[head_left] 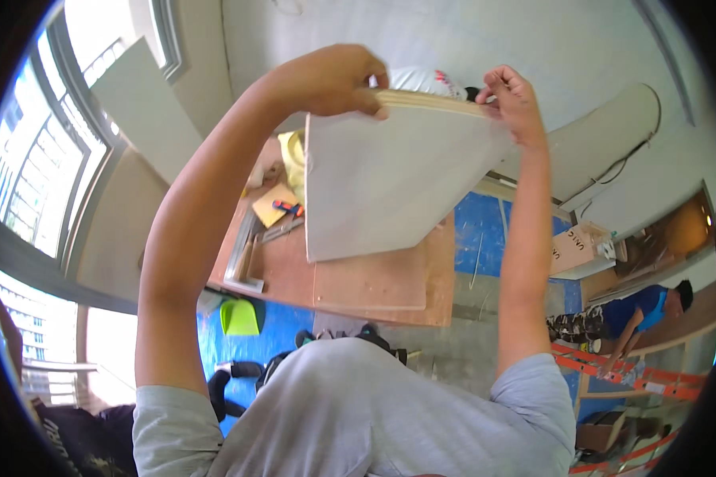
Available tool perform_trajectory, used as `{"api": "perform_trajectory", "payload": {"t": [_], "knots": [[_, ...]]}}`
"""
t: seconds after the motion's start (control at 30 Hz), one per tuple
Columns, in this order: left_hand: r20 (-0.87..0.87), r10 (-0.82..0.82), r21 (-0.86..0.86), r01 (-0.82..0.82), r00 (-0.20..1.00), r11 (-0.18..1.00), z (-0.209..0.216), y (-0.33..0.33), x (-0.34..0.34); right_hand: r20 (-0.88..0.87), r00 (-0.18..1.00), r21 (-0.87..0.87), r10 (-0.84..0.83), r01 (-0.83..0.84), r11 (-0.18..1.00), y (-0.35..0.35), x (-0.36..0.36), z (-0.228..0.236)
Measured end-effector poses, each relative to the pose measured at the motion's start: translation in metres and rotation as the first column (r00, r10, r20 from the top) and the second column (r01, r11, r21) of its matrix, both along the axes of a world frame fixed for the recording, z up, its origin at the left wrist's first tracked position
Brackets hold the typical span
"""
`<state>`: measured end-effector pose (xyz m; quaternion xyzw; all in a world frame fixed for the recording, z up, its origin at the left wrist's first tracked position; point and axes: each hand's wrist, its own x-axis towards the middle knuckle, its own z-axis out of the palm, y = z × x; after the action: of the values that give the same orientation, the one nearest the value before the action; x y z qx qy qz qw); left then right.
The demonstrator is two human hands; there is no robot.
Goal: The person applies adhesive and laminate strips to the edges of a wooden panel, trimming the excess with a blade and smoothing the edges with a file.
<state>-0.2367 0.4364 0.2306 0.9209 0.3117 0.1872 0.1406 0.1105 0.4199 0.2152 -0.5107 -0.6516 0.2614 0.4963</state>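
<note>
A flat white panel [390, 175] with a pale layered wood edge stands tilted over the brown wooden worktop [358, 282]. My left hand [338, 83] is closed on the top left corner of the panel, the thumb on its front face. At the right end of the same edge, my right hand [513, 107] is raised with its fingers curled into a pinch. The heel of that hand overlaps the panel; what the fingertips hold, if anything, is too small and blurred to name. Behind the top edge, a white bag-like object [414, 79] shows in part.
On the worktop's left lie a metal square [237, 262], a red-and-blue tool [288, 208] and a yellow cloth or bag [293, 159]. A green dustpan [240, 317] rests on blue floor sheeting. At right, another person [636, 310] bends beside an orange ladder [612, 370], near a cardboard box [581, 246].
</note>
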Motion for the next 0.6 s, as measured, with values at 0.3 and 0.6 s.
{"api": "perform_trajectory", "payload": {"t": [0.3,0.6], "knots": [[-0.076,0.081,-0.268,-0.099,0.994,0.958,0.024,0.007,0.041,0.238,0.958,0.321,0.158,-0.231,0.919,-0.022,-0.061,-0.006],[0.379,0.378,-0.375,-0.233,0.845,0.897,0.037,-0.011,0.049,0.351,0.906,-0.011,0.235,-0.247,0.969,-0.021,-0.057,0.009]]}}
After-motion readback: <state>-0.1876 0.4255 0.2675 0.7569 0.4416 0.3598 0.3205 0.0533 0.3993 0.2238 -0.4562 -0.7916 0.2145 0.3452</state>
